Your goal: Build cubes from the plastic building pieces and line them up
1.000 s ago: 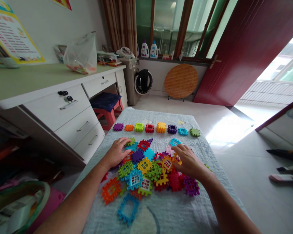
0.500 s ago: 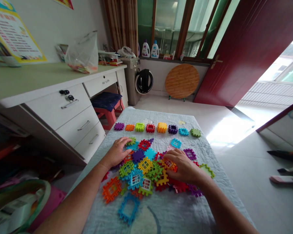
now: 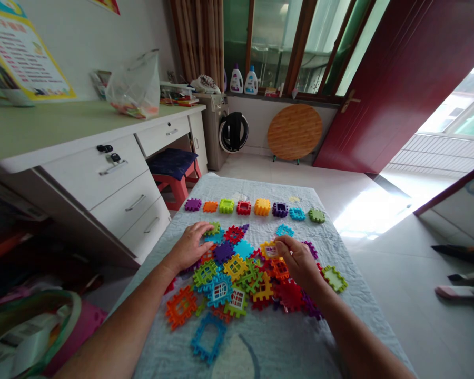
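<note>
My right hand [image 3: 300,259] pinches a yellow interlocking building tile [image 3: 268,249] with a window grid, raised over the right part of a heap of mixed tiles. Below it lie an orange window tile [image 3: 280,268] and a red tile [image 3: 290,295]. My left hand [image 3: 190,246] rests at the heap's left edge, thumb and fingers apart. Its fingertips reach a green tile [image 3: 212,228]; whether they press on it I cannot tell. A purple tile [image 3: 223,253] and a blue window tile [image 3: 218,289] lie between the hands.
Beyond the heap runs a row of coloured stacks, including a yellow stack [image 3: 263,207] and a purple stack [image 3: 193,205]. A cloth [image 3: 300,347] covers the table. To the left stand a desk [image 3: 82,126] and a stool [image 3: 177,173]; a pink basket [image 3: 73,331] is near.
My right hand has lifted from the heap with the yellow window tile in its fingers, uncovering the orange window tile. The left hand has stayed in place.
</note>
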`<state>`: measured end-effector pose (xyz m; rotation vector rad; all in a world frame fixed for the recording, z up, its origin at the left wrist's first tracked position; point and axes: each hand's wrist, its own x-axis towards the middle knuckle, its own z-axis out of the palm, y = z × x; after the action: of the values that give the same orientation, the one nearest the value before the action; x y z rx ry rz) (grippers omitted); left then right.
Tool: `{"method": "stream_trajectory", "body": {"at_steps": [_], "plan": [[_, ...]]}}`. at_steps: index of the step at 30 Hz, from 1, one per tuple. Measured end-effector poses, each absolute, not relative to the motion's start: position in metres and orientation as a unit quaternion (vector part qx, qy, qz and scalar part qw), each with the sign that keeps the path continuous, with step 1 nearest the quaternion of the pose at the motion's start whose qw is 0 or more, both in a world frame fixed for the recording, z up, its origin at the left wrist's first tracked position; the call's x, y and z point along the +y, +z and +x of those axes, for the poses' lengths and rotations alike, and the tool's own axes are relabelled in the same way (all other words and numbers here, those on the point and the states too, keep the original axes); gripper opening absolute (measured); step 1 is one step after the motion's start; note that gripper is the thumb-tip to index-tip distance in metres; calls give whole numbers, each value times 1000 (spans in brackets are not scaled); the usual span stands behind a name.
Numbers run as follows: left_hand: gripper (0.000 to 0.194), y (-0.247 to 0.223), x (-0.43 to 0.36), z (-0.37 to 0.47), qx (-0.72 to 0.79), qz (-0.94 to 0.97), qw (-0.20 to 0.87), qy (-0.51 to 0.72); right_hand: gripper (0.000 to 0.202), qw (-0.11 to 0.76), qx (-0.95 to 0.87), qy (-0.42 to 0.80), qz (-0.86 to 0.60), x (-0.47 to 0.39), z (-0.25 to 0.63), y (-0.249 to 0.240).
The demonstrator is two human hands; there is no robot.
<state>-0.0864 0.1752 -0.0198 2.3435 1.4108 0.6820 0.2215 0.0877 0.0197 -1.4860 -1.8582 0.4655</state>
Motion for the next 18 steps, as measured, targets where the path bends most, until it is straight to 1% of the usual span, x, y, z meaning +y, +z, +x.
{"method": "stream_trajectory", "body": {"at_steps": [3, 5, 8, 10, 12, 15, 16, 18], "plan": [[39, -19, 175, -86, 493, 822, 161, 235, 27, 353, -697, 208, -589, 88, 221, 16], [39, -18, 175, -86, 493, 822, 160, 235, 25, 332, -702, 209, -595, 88, 221, 15], [39, -18, 175, -86, 493, 823, 156, 236, 21, 295, -733, 162, -591, 88, 221, 16], [39, -17, 175, -86, 493, 823, 155, 236, 23, 279, -761, 129, -571, 87, 224, 20], [39, -17, 174, -85, 493, 822, 156, 237, 34, 252, -793, 121, -541, 86, 227, 23], [39, -16, 174, -85, 494, 822, 158, 235, 65, 192, -836, 140, -495, 83, 231, 26], [39, -16, 174, -85, 495, 822, 158, 233, 72, 175, -843, 147, -486, 82, 232, 25], [40, -16, 174, -85, 496, 823, 159, 227, 79, 151, -852, 152, -479, 81, 232, 22]]}}
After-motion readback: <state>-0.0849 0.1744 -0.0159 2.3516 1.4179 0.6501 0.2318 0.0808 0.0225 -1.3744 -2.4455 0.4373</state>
